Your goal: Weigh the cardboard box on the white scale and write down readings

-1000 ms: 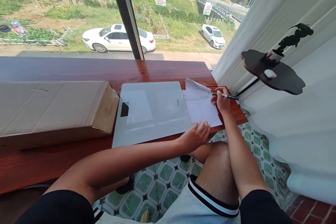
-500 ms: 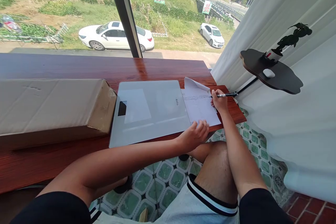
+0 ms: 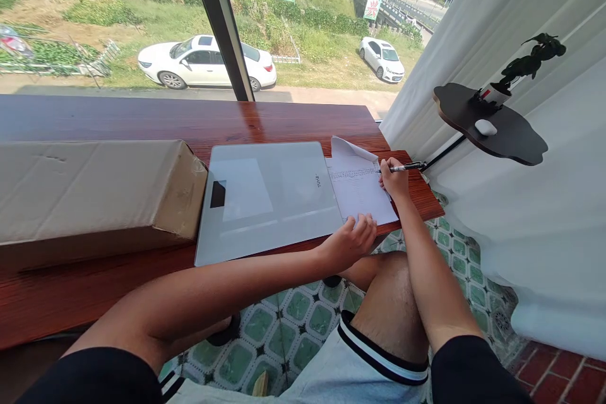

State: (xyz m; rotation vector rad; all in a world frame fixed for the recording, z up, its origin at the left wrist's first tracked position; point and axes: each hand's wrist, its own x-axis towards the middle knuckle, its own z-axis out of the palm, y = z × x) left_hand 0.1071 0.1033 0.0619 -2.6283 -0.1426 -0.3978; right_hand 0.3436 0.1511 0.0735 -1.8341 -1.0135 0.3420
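Note:
My right hand (image 3: pixel 394 180) is closed around a dark pen (image 3: pixel 409 166), its tip at the right edge of the writing on a notebook (image 3: pixel 362 192). Rows of small handwriting cross the upper part of the white page, and a turned-over sheet curls up at the far edge. Against the notebook's near edge rests my left hand (image 3: pixel 351 243), fingers loosely bent and apart, holding nothing. Left of the notebook lies a closed silver-grey laptop (image 3: pixel 269 202), which the notebook touches or slightly overlaps; I cannot tell which.
A long cardboard box (image 3: pixel 89 192) occupies the left of the reddish wooden table (image 3: pixel 293 120). To the right, a dark wavy-edged stand (image 3: pixel 509 136) bears a potted plant (image 3: pixel 495 95) and a white mouse (image 3: pixel 485 127), in front of a white curtain (image 3: pixel 544 233).
The whole view has shifted slightly. My right hand and pen stay nearly in place at the end of the writing; my left hand has not visibly moved on the notebook.

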